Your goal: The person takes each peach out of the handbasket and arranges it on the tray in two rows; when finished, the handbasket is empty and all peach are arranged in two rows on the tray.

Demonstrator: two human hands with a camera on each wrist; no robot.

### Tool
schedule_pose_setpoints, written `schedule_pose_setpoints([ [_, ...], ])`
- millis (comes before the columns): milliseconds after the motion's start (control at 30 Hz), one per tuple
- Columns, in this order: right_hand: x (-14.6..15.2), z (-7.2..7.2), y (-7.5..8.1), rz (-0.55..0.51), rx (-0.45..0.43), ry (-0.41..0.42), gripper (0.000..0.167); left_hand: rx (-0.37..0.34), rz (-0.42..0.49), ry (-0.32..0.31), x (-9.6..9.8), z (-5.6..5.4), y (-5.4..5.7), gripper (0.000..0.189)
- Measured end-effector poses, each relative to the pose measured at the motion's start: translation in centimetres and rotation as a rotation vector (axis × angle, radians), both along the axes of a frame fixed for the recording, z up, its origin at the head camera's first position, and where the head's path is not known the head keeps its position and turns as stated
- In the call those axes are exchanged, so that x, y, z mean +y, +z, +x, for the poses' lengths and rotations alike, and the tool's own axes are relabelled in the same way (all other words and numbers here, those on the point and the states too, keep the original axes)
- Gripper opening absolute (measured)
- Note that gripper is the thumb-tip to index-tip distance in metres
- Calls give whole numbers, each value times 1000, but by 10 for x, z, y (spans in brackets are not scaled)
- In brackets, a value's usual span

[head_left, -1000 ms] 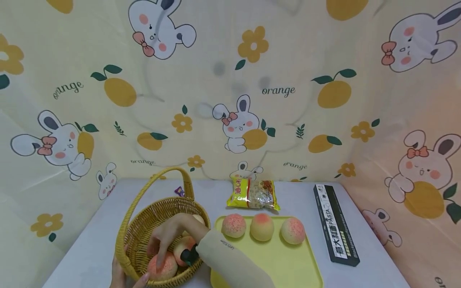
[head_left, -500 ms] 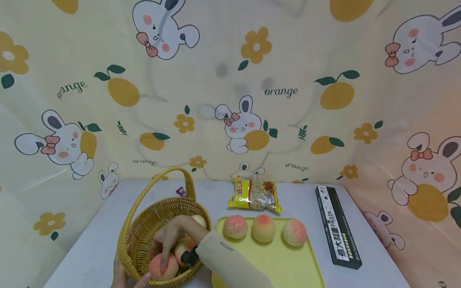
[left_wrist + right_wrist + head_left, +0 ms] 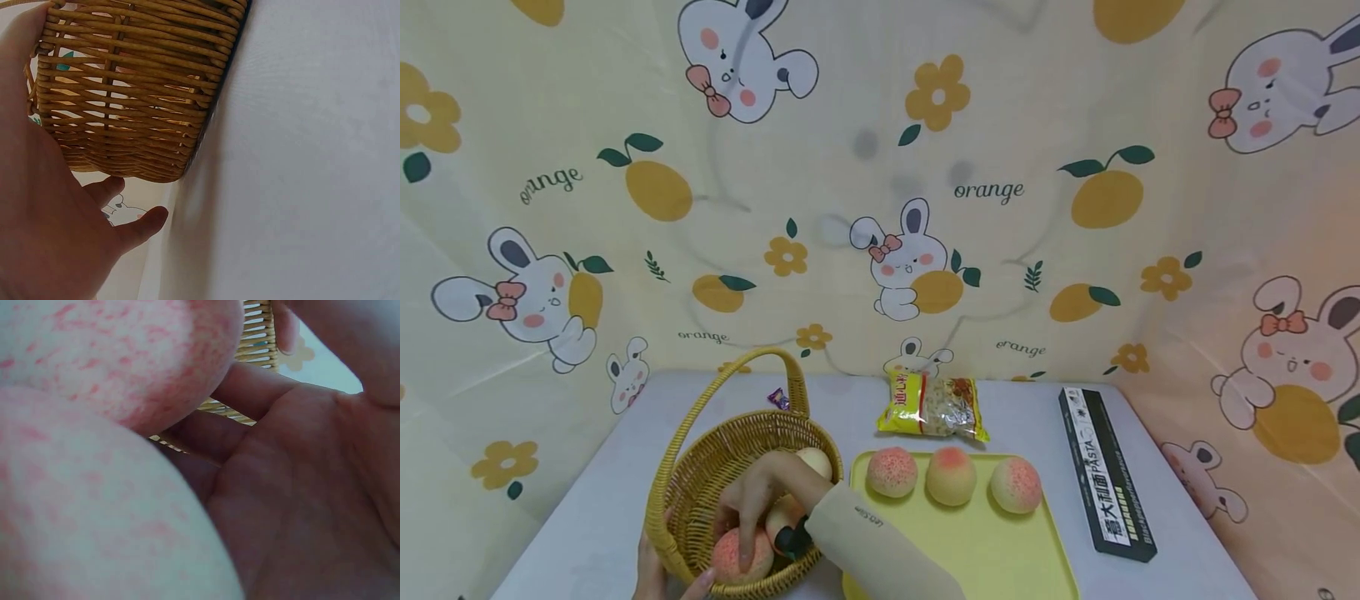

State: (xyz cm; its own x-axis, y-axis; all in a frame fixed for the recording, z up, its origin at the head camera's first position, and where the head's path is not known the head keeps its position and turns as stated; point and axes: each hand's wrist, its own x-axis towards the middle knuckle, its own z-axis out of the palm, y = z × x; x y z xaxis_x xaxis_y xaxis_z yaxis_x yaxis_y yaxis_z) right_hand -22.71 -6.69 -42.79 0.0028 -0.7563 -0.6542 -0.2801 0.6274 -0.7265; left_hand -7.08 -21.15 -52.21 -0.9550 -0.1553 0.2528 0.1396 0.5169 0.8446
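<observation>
A wicker basket (image 3: 700,467) with a tall handle stands at the left of the table. Reaching into it from the right, my right hand (image 3: 763,487) grips a pink-speckled peach (image 3: 743,557) near the front rim, its fingers bent over the fruit. Another peach (image 3: 784,514) lies beside that one, partly behind the wrist camera, and a paler round fruit (image 3: 815,463) sits farther back. The right wrist view has two peaches close up against the fingers. My left hand (image 3: 62,212) holds the basket from outside, thumb at the rim and fingers spread along the woven wall.
A yellow tray (image 3: 970,550) right of the basket bears three peaches along its far edge. Behind it lies a yellow pasta bag (image 3: 934,406). A black pasta box (image 3: 1107,475) is at the right, and a small purple wrapped candy (image 3: 778,399) lies behind the basket.
The whole head view has shifted slightly, so everything appears a little farther right. Both hands keep their places at the basket and the peach.
</observation>
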Motion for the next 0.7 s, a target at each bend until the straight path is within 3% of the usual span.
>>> schedule_pose_setpoints([
  [133,1,-2,-3,-18,21,25,46,17,-26,10,1,0,0,94],
  [367,4,-4,-5,-96,54,70,45,-72,47,3,3,1,4,98],
  [700,10,-4,-4,-207,110,19,52,2,-17,-9,2,0,2,95],
])
